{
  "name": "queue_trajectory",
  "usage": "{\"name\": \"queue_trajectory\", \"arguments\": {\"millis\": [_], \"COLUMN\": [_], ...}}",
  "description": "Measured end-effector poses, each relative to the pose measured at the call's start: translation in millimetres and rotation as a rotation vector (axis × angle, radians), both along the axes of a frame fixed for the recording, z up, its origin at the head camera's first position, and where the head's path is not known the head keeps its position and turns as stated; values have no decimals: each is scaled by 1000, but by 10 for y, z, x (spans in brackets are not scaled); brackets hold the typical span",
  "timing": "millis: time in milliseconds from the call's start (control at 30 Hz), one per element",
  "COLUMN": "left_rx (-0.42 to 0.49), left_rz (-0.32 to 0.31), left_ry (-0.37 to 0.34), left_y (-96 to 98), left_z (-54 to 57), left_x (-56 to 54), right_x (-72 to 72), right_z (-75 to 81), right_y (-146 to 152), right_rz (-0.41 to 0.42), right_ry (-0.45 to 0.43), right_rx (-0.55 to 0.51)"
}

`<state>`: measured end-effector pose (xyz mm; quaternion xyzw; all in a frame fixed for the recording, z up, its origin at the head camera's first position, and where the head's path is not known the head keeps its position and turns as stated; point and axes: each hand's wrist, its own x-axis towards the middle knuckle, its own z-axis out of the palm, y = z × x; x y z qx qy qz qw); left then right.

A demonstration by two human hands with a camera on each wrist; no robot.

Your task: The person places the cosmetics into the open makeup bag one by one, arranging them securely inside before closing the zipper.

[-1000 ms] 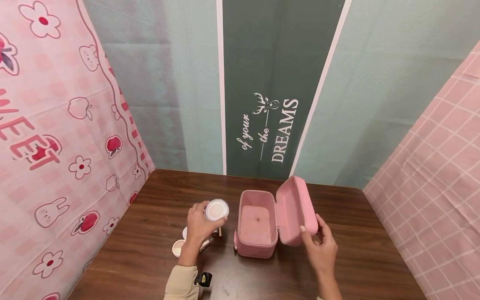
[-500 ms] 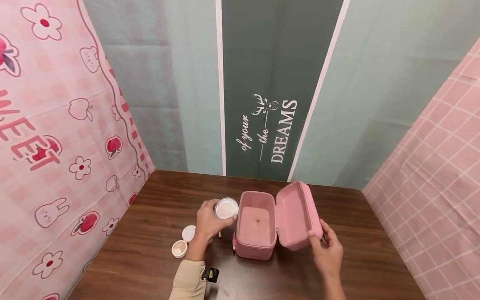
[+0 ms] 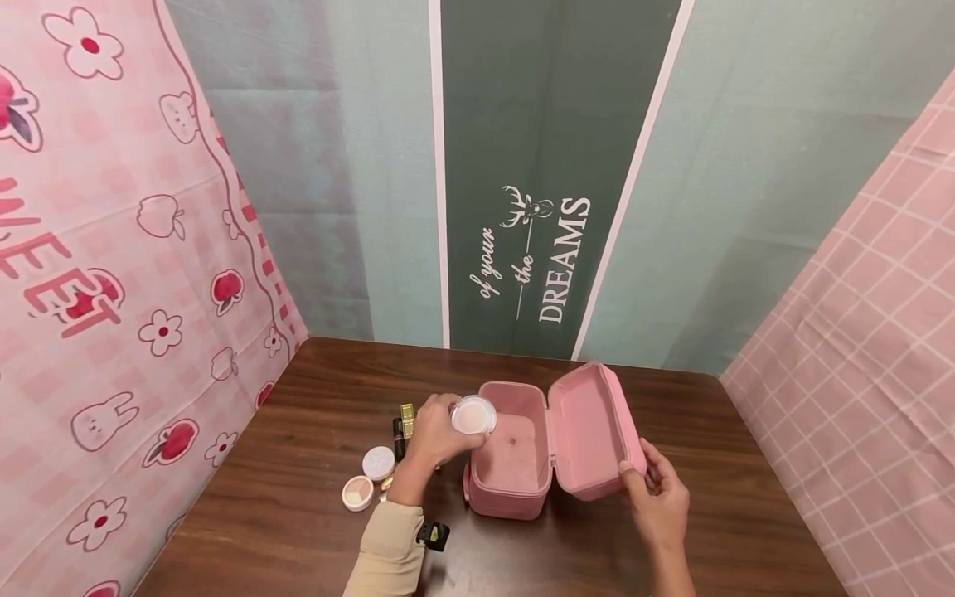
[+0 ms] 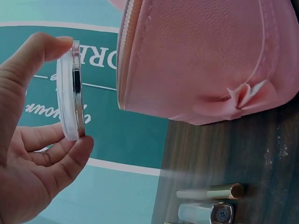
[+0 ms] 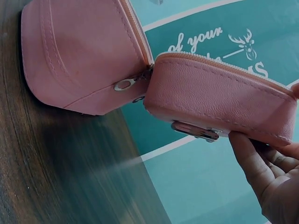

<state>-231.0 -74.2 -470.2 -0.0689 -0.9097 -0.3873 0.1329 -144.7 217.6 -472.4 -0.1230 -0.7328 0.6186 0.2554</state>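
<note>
My left hand [image 3: 442, 433] pinches a round white compact [image 3: 473, 414] with a clear rim by its edges, between thumb and fingers. In the head view the compact overlaps the left rim of the open pink cosmetic case [image 3: 509, 505]. Seen from the left wrist, the compact [image 4: 70, 93] stands apart from the case's zipped edge, and a pink bow [image 4: 240, 100] sits on the case wall. My right hand [image 3: 660, 502] grips the outer edge of the case's lid [image 3: 593, 435], which is swung out to the right. A zipper pull [image 5: 125, 84] hangs near the hinge.
Left of the case lie a white round compact [image 3: 379, 463], a round three-colour palette [image 3: 358, 493], a black tube [image 3: 399, 438] and a gold item [image 3: 407, 420]. My left forearm partly hides other small cosmetics. The brown table [image 3: 261, 514] meets printed cloth behind and at the sides.
My left hand has carried the compact rightward, from above the loose cosmetics to the case's left rim. My right hand has moved slightly right and down with the lid, which has tilted further out.
</note>
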Motion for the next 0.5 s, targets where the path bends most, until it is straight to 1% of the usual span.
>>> {"name": "queue_trajectory", "arguments": {"millis": [67,200,300,500], "left_rx": [-20,-46,-49,-56], "left_rz": [-23,-63,-81,-110], "left_ry": [5,7,-8,-12], "left_y": [15,42,71,134], "left_z": [3,12,30,60], "left_x": [-24,-74,-105,-198], "right_x": [-3,-7,-10,-17], "right_z": [-3,-1,-4,-13], "right_y": [17,40,50,64], "right_rz": [16,39,44,44], "right_ry": [-18,-19,-10,-2], "right_rx": [-38,-106,-132,-152]}}
